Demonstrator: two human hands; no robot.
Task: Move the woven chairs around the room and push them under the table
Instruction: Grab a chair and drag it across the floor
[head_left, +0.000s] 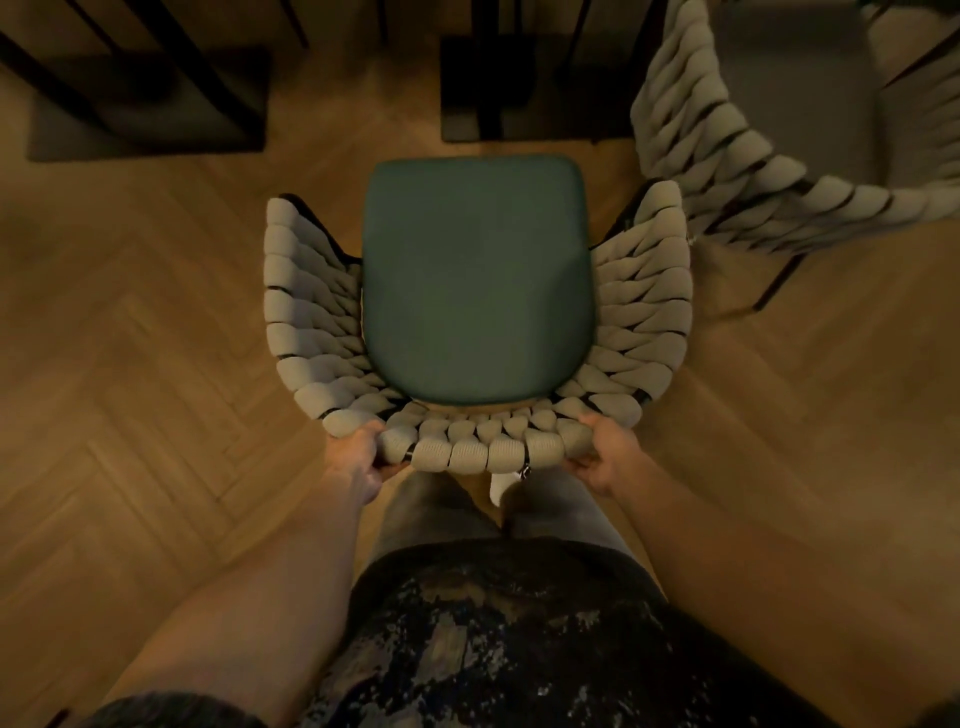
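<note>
From the head view we look straight down on a woven chair (478, 322) with a green seat cushion (475, 280). It stands on the wooden floor (130, 322), directly in front of our legs, with its open front turned away from us toward the dark legs of the desk (488, 67) at the top of the picture. The chair is near the desk but not yet under it; a strip of floor lies between the seat front and the dark base plate there.

Our left hand (358, 462) grips the left end of the curved back rail, and our right hand (605, 457) grips the right end. On both hands the fingers are curled around the thick woven rope, with the thumbs under the rail. We think the hands are set wide apart like this so that the chair goes straight and does not turn when we push it.

A second woven chair (753, 171), with a grey seat, stands at the upper right, very close to the right arm of our chair and turned at an angle. In our judgement we must steer a little to the left, otherwise the two chairs may catch each other.
</note>
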